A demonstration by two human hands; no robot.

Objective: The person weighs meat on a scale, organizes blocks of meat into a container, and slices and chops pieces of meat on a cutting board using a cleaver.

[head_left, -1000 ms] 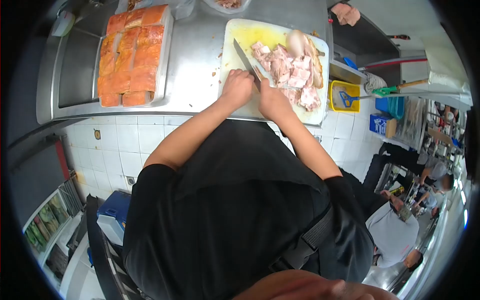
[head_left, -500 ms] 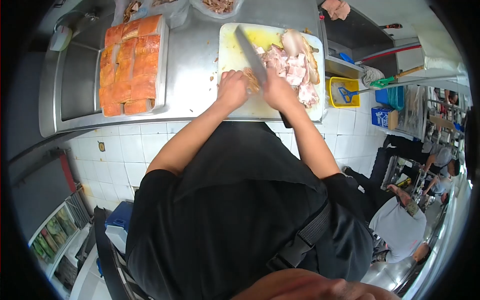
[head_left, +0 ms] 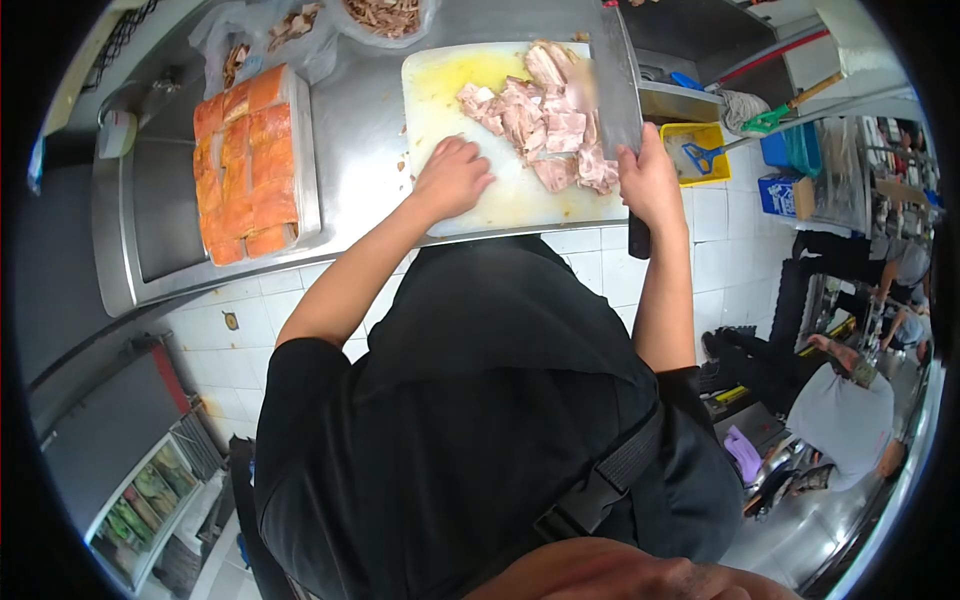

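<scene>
1. At the left, orange-skinned slabs [head_left: 245,165] sat in rows in a pale tray [head_left: 309,190] on the steel tabletop [head_left: 355,150]; they looked portioned, with no gap in the rows clear enough to call one missing.
2. Beyond them lay a clear bag [head_left: 290,65] with brown scraps, and next a container [head_left: 390,40] of shredded meat, seemingly work set aside.
3. The left hand [head_left: 452,180] rested palm down on the cutting board [head_left: 425,115], fingers loosely bent and a little apart, its grip showing nothing held.
4. Right of it, the pale meat chunks [head_left: 550,130] lay heaped on the board. Most seemed cut; a longer piece [head_left: 548,62] at the far side looked left whole, judging by its shape.
5. The right hand [head_left: 652,185] had its grip closed around the cleaver [head_left: 618,85], whose blade stood at the board's right edge, apart from the left hand, hiding whatever lay behind.
</scene>
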